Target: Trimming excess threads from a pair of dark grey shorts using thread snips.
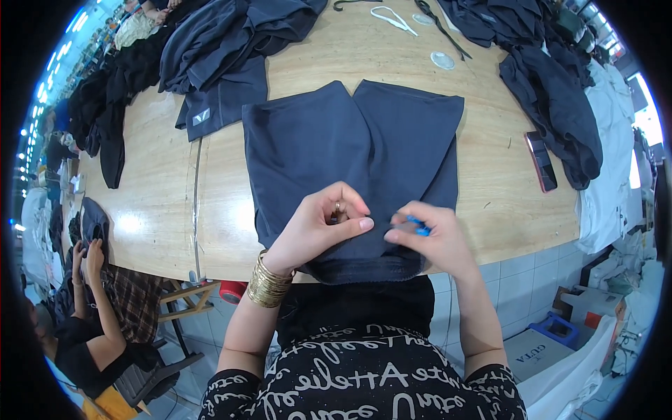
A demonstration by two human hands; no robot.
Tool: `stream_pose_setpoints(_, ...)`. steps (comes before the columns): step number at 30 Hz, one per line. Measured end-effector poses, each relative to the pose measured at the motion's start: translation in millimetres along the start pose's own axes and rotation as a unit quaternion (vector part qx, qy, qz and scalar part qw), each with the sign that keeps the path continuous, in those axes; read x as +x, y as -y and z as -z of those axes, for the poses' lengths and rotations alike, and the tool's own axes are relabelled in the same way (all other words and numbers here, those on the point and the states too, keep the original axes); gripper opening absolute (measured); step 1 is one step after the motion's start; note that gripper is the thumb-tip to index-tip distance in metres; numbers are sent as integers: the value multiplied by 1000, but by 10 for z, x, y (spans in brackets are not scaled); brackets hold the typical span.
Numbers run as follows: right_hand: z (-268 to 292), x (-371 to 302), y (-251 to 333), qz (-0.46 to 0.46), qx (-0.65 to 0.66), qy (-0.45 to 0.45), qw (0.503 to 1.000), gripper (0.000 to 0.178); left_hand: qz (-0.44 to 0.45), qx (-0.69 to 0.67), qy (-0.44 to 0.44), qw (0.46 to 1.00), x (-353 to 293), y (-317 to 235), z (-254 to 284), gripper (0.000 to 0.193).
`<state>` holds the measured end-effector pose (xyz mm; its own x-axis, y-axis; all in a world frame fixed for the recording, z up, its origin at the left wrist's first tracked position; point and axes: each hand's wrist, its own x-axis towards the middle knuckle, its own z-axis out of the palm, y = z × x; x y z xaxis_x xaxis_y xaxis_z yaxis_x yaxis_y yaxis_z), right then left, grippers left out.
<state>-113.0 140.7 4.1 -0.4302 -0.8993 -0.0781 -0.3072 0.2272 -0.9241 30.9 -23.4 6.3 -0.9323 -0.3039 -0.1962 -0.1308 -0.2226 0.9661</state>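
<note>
A pair of dark navy shorts (315, 150) lies flat in front of me on the wooden table. Its leg openings point away and its gathered elastic waistband (367, 270) sits at the near edge, against my body. Over the lower part of the shorts, my left hand (325, 220) is curled, thumb tip close to the index tip; anything fine between them is too small to make out. Just right of it, my right hand (430, 234) is closed around a small blue tool (418, 225), mostly hidden by fingers and slightly blurred.
Heaped dark garments (217, 42) lie at the far left, and more dark garments (553, 105) at the right. A phone (540, 162) rests near them. White tape (393, 21) and a clear disc (442, 60) lie at the back. Another person (84, 308) handles dark cloth at left.
</note>
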Motion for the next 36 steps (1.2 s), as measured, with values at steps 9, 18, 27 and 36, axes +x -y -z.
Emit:
stream_pose_setpoints(9, 26, -127, 296, 135, -166, -163, 963, 34, 34, -14, 43, 998, -87, -76, -1, 21)
stream_pose_setpoints(18, 37, -232, 330, 212, -314, -181, 908, 31, 28, 4, 21, 999, -121, -131, -18, 21)
stream_pose_setpoints(27, 38, -200, 269, 211, -268, -131, 931, 27, 32, -12, 34, 999, -108, -153, -14, 21)
stream_pose_setpoints(36, 50, -149, 313, 269, -322, -139, 897, 26, 54, -48, 58, 996, -86, -120, -8, 22)
